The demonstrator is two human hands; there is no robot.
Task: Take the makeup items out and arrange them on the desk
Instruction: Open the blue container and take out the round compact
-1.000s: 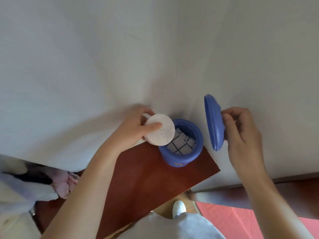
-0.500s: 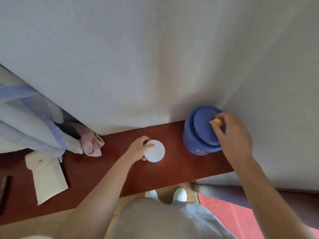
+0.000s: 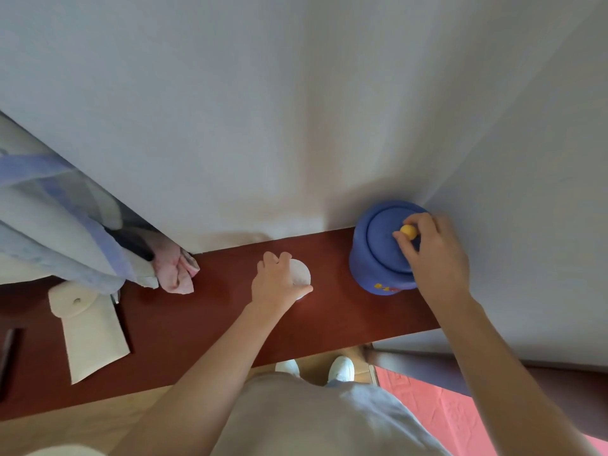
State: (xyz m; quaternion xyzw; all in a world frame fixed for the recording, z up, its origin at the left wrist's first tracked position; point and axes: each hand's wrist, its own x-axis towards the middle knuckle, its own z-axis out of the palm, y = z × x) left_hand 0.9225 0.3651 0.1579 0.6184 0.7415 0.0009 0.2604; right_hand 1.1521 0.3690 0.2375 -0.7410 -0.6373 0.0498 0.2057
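Observation:
A round white compact (image 3: pixel 300 274) rests on the dark red desk (image 3: pixel 210 327), near the wall. My left hand (image 3: pixel 278 283) covers its left side, fingers curled around it. To the right, in the corner, stands a blue round pot (image 3: pixel 378 261) with yellow marks on its front. Its blue lid (image 3: pixel 385 241) sits on top. My right hand (image 3: pixel 434 255) pinches the lid's small yellow knob (image 3: pixel 408 231). The pot's inside is hidden by the lid.
A white cloth pouch (image 3: pixel 90 334) lies at the desk's left. Pink crumpled fabric (image 3: pixel 176 273) and blue-grey clothes (image 3: pixel 56 232) hang over the desk's back left. A dark flat object (image 3: pixel 8 353) is at the far left edge. White walls close the back and right.
My left hand carried the white compact from the pot down onto the desk. My right hand brought the blue lid back over the pot and set it on top.

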